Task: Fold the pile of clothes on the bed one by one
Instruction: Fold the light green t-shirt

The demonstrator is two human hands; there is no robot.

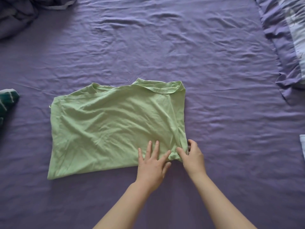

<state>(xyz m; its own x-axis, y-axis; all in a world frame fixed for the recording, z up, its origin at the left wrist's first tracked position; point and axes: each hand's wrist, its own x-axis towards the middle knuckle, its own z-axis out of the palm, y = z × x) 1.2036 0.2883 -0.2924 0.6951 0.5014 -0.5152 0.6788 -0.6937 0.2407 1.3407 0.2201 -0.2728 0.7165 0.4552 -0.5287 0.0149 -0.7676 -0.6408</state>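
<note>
Head view is showing a light green shirt (113,128) lying partly folded on the purple bed sheet (165,47). The left hand (152,164) is pressing flat on its near right part, fingers straight and spread. The right hand (192,157) is pinching the shirt's near right corner, fingers curling round the bunched fabric.

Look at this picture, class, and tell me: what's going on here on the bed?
A person is folding a light green T-shirt spread on a purple bedsheet. The left hand lies flat, fingers straight, pressing the shirt near its lower right corner. The right hand pinches the bunched fabric at that corner. The shirt looks partly folded, with its neckline at the far edge. A dark green striped garment lies at the left edge, and a pillow sits at the upper right.
</note>
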